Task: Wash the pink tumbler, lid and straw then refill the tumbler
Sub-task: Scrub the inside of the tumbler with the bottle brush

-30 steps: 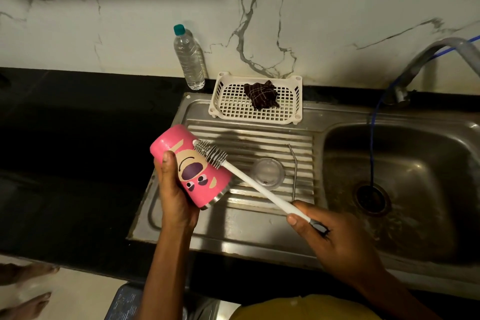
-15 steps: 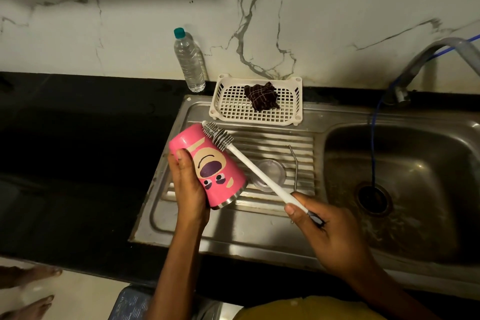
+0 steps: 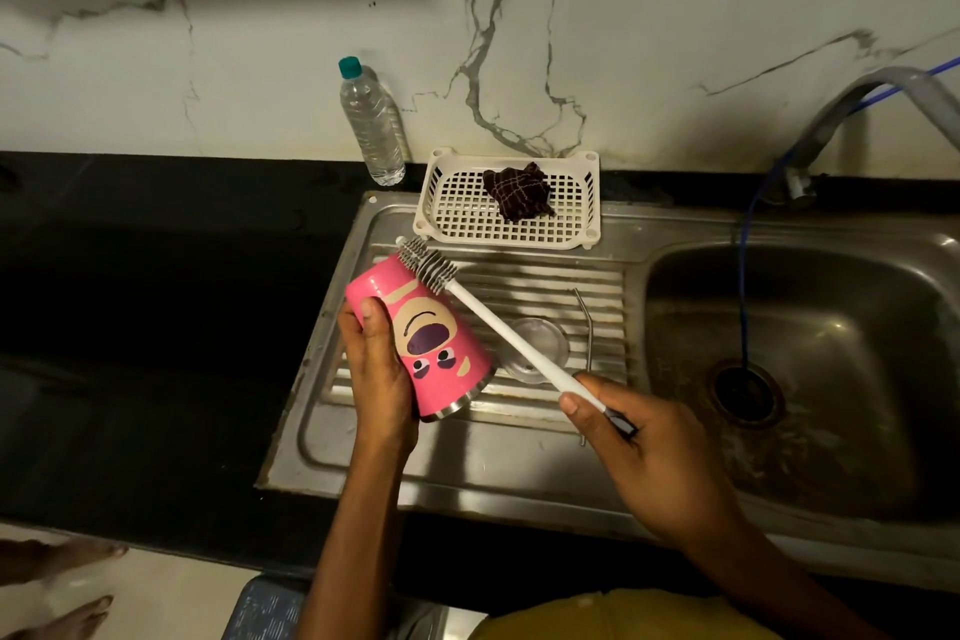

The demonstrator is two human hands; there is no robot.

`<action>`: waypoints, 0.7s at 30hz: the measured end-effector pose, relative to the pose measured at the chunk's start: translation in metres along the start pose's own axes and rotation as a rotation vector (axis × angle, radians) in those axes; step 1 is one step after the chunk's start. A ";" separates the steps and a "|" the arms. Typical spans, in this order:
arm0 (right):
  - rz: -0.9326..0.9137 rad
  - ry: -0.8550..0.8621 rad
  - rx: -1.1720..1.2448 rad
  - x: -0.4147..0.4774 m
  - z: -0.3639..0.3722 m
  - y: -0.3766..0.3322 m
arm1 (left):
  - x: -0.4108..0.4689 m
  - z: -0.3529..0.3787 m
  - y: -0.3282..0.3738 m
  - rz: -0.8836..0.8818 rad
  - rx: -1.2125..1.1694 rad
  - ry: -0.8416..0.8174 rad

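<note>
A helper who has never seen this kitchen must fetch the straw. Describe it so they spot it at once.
Find the steel sink's ribbed drainboard, left of the basin. Near its basin-side edge, just right of the clear round lid, lies the straw. It is a thin metal tube with a bent top, the only slender metal piece there.

Tumbler point(image 3: 431, 348): smooth pink coating with a soft sheen, bare metal band at the rim; lid point(image 3: 545, 335): clear, plastic-looking; straw point(image 3: 590, 333): thin bare metal. Brush point(image 3: 506, 330): smooth white plastic handle, grey bristles; basket point(image 3: 457, 213): matt white plastic grid; cloth point(image 3: 514, 192): dark woven fabric; bottle point(image 3: 371, 130): clear ribbed plastic. Sink point(image 3: 467, 473): dull, water-stained steel; wall point(image 3: 260, 42): polished veined marble; counter point(image 3: 156, 327): smooth black stone.
</note>
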State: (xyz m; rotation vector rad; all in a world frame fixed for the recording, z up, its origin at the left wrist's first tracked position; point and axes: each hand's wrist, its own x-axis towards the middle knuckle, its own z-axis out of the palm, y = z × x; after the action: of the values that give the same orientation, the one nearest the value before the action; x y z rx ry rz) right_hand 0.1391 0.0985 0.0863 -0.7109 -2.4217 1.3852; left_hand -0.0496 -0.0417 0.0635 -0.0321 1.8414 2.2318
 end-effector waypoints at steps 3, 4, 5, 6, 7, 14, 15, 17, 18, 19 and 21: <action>-0.016 -0.005 -0.020 -0.003 0.000 -0.004 | -0.001 -0.001 0.001 0.038 0.013 -0.001; -0.030 -0.021 -0.022 -0.005 0.000 -0.005 | 0.000 -0.002 0.001 0.055 0.023 -0.002; -0.038 -0.039 -0.019 -0.005 -0.001 -0.007 | 0.001 -0.003 0.000 0.065 0.032 -0.002; -0.038 -0.050 -0.019 -0.006 -0.002 -0.007 | 0.001 -0.004 0.001 0.069 0.034 0.001; -0.037 -0.053 -0.026 -0.006 -0.002 -0.008 | 0.001 -0.005 0.003 0.068 0.040 0.009; -0.043 -0.072 -0.097 -0.004 -0.005 -0.001 | 0.004 -0.010 0.004 0.073 0.035 0.058; -0.031 -0.060 -0.100 -0.001 -0.004 -0.001 | 0.004 -0.010 0.005 0.070 0.052 0.060; -0.013 -0.035 -0.076 0.004 -0.004 0.001 | 0.003 -0.008 0.006 0.075 0.060 0.063; -0.015 -0.033 -0.073 0.005 -0.004 0.001 | 0.003 -0.008 0.006 0.074 0.049 0.061; -0.023 -0.037 -0.070 0.006 -0.004 0.000 | 0.003 -0.007 0.006 0.073 0.043 0.063; -0.035 -0.037 -0.048 0.002 -0.001 -0.002 | 0.004 -0.007 0.005 0.082 0.027 0.061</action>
State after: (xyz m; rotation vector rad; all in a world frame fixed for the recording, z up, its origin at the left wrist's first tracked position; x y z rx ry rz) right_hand 0.1374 0.0998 0.0886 -0.6560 -2.4917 1.3429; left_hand -0.0552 -0.0485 0.0663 -0.0203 1.9381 2.2839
